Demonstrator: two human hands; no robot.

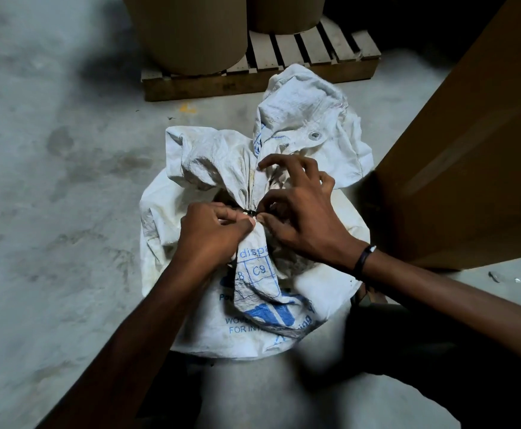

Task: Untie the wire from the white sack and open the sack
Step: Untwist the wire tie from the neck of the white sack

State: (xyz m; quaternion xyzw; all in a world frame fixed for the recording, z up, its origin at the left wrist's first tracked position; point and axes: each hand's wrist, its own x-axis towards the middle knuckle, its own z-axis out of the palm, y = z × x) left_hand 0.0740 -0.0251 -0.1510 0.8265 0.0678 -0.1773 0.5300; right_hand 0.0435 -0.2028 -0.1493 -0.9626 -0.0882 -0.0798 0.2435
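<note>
Both hands, left hand (214,232) and right hand (302,221), pinch the wire (251,212) cinching the sack (222,156); best unwind its twist, not tug.

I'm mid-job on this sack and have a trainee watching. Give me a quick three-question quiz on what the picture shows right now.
1. True or false: the wire is already off the white sack.
2. Which hand wears a dark wristband: A) left hand, B) right hand, C) neither?
3. Fill in: behind the sack, large brown rolls stand on a wooden ______.

Key
1. False: the neck is gathered tight, with the fingers of both hands pinching at the tie.
2. B: the wristband is on the right wrist.
3. Pallet.
</note>
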